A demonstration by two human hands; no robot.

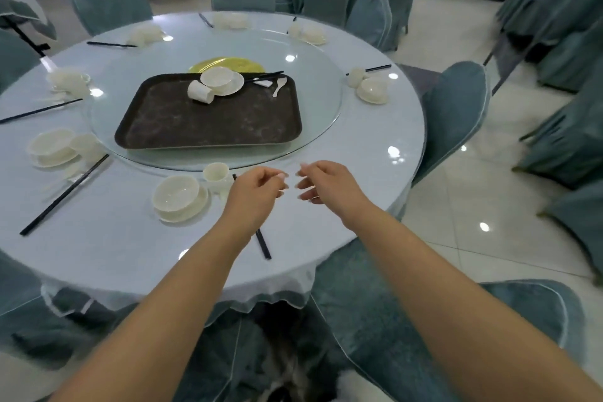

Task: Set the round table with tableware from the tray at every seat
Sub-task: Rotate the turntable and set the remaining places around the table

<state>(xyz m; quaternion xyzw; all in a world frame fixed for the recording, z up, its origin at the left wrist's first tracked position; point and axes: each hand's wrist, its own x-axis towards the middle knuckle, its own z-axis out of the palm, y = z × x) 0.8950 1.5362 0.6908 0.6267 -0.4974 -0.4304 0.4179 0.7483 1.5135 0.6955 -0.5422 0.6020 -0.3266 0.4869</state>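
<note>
A dark brown tray lies on the glass turntable of the round table. On the tray's far end sit a white bowl on a plate, a tipped cup, a spoon and black chopsticks. At the near seat stand a bowl on a plate, a cup and chopsticks. My left hand hovers over those chopsticks, fingers loosely curled and holding nothing. My right hand hovers beside it, fingers also loosely curled and empty.
Several other seats around the rim hold white place settings with black chopsticks, such as one setting at the left and another at the right. Blue-covered chairs ring the table. A glossy tiled floor lies to the right.
</note>
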